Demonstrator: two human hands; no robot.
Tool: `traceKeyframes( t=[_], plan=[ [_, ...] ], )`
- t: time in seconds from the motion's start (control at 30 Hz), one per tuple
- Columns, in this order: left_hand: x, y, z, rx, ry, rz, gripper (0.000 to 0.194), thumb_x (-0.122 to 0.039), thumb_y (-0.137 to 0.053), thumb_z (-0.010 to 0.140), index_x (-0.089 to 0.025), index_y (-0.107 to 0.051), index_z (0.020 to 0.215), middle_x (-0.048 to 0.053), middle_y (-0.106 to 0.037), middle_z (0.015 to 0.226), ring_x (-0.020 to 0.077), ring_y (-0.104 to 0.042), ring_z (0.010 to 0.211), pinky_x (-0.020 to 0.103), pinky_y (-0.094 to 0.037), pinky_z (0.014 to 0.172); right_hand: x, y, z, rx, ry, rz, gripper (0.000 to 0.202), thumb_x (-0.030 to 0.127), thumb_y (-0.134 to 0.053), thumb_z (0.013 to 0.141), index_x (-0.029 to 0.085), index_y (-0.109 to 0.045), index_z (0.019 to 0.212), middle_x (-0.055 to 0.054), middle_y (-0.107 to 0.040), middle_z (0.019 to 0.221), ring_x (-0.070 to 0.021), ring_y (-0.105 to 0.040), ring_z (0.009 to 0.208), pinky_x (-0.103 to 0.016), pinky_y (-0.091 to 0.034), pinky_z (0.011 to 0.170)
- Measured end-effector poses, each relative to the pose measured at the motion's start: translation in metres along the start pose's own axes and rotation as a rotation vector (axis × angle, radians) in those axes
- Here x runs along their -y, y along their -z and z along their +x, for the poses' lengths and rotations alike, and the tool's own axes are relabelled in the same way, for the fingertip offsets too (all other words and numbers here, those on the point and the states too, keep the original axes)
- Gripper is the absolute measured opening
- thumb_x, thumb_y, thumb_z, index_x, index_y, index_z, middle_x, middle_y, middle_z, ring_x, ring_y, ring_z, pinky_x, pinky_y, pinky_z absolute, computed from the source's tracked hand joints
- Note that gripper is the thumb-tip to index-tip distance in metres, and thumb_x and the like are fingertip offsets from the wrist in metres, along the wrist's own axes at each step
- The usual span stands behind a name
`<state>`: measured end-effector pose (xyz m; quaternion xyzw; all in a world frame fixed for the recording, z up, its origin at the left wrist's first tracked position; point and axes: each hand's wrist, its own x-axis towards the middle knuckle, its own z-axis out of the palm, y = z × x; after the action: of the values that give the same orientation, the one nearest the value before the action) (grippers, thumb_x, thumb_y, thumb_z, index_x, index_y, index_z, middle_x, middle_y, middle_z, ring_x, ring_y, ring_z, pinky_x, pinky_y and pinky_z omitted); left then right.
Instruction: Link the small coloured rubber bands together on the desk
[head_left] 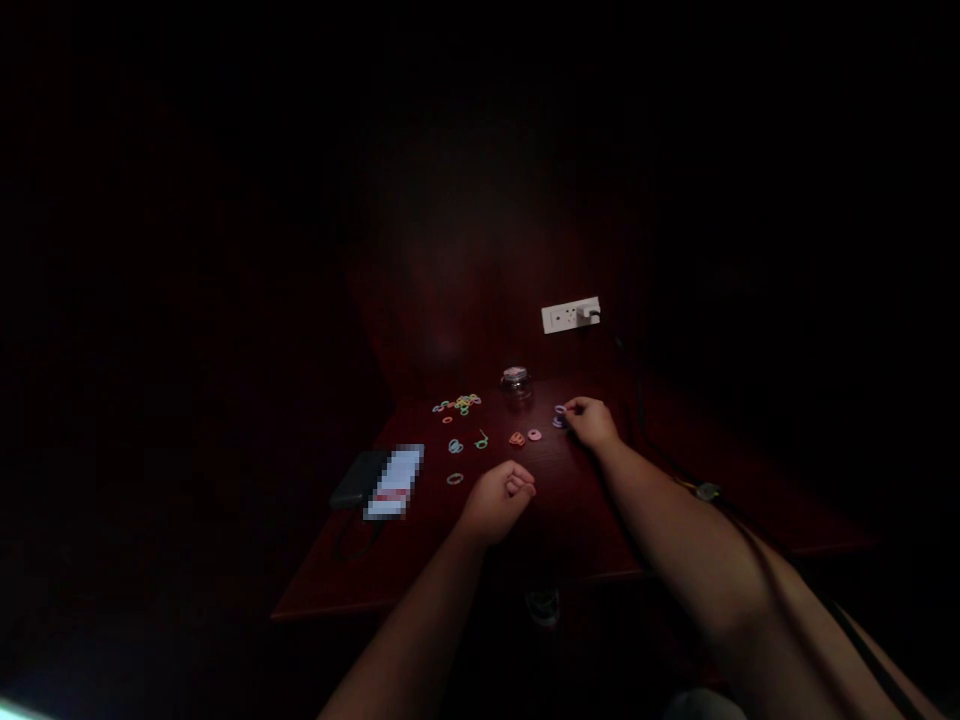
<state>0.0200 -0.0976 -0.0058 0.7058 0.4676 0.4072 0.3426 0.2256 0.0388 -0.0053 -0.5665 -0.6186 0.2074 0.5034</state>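
My right hand (594,424) is at the right of the table, thumb and finger pinched on a purple hair tie (561,410). That tie is held just over more purple ties (559,423). Nearer the front edge, my left hand (501,498) rests with its fingers curled in, and nothing shows in them. Between and beyond the hands lie small groups of hair ties: pink (535,435), orange (517,439), green (481,441) and blue (455,447). A single greyish tie (454,479) lies left of my left hand. Farther back is a mixed-colour pile (463,403).
A clear jar (517,386) stands at the back of the dark red table (420,560). On the left lie a phone (395,482) with a lit screen and a black flat case (358,478). A wall socket (571,315) holds a plug. A cable (705,491) runs along my right arm.
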Motion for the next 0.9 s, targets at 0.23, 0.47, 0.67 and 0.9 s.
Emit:
traceKeyframes(
  t=[0.23, 0.47, 0.67, 0.9],
  plan=[
    [0.004, 0.001, 0.0, 0.006, 0.006, 0.05, 0.014, -0.025, -0.056, 0.075, -0.015, -0.058, 0.084, -0.001, -0.053, 0.067, 0.0072, -0.046, 0.059, 0.018, -0.037, 0.055, -0.012, -0.004, 0.01, 0.156, 0.051, -0.093, 0.011, 0.025, -0.06, 0.07, 0.016, -0.065, 0.072, -0.002, -0.065, 0.063, -0.0104, -0.054, 0.053, -0.02, -0.037, 0.05],
    [0.01, 0.002, 0.001, 0.006, 0.006, 0.072, 0.015, -0.027, -0.057, 0.075, -0.015, -0.059, 0.083, 0.0, -0.054, 0.067, 0.0076, -0.046, 0.058, 0.018, -0.037, 0.054, -0.014, -0.005, 0.015, 0.183, 0.031, -0.143, 0.01, 0.026, -0.064, 0.066, 0.017, -0.066, 0.069, -0.002, -0.064, 0.061, -0.0103, -0.052, 0.051, -0.021, -0.034, 0.047],
    [0.012, 0.003, 0.001, 0.001, 0.0, 0.076, 0.014, -0.026, -0.057, 0.075, -0.015, -0.059, 0.083, 0.0, -0.054, 0.067, 0.0077, -0.046, 0.058, 0.018, -0.036, 0.054, -0.013, -0.005, 0.015, 0.167, 0.04, -0.066, 0.011, 0.019, -0.057, 0.071, 0.016, -0.067, 0.073, -0.004, -0.067, 0.066, -0.0118, -0.056, 0.057, -0.021, -0.039, 0.052],
    [0.014, 0.003, 0.0, 0.015, 0.009, 0.07, 0.014, -0.026, -0.056, 0.075, -0.015, -0.059, 0.083, 0.0, -0.054, 0.068, 0.0081, -0.046, 0.059, 0.018, -0.037, 0.054, -0.009, -0.005, 0.017, 0.172, 0.001, -0.103, 0.014, 0.015, -0.054, 0.073, 0.016, -0.068, 0.074, -0.005, -0.069, 0.072, -0.013, -0.059, 0.061, -0.022, -0.041, 0.059]
  ],
)
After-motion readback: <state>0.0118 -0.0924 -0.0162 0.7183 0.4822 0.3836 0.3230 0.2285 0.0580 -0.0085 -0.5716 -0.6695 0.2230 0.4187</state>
